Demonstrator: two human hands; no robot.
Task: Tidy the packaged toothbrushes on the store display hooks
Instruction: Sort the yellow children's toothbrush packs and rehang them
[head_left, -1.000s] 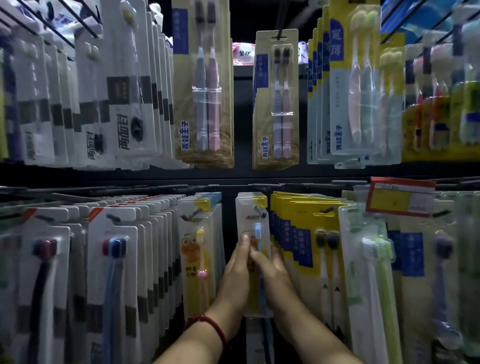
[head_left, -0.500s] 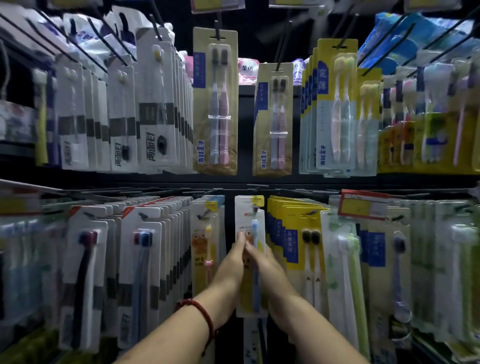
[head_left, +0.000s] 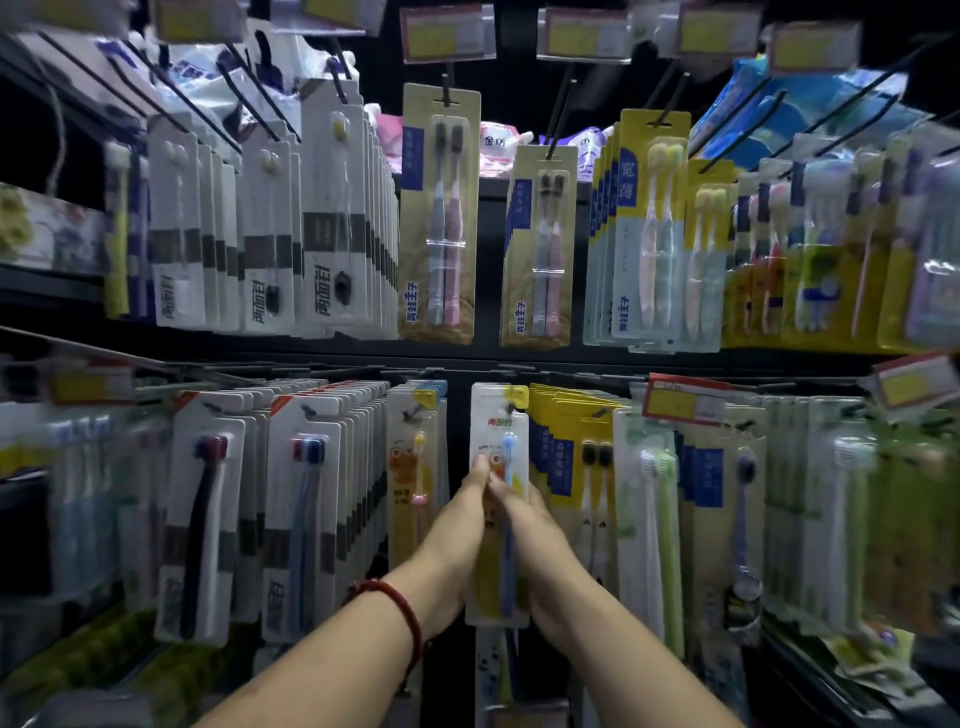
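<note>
Blue-brush pack (head_left: 500, 431), one, hangs mid lower row, one pink-brush pack (head_left: 415, 467) just left. Two hands on it: left hand (head_left: 457, 525) along left edge, right hand (head_left: 532, 525) over front, fingers straight, tips meeting. One red bracelet (head_left: 402, 608), left wrist.

The blue toothbrush pack (head_left: 498, 421) hangs on the lower row. The left hand (head_left: 457, 525) and the right hand (head_left: 537, 530) touch its front with straight fingers, the tips meeting. Just left of this pack hangs a yellow cartoon pack (head_left: 415, 483); just right of it, yellow packs (head_left: 566, 457) with dark brushes.
</note>
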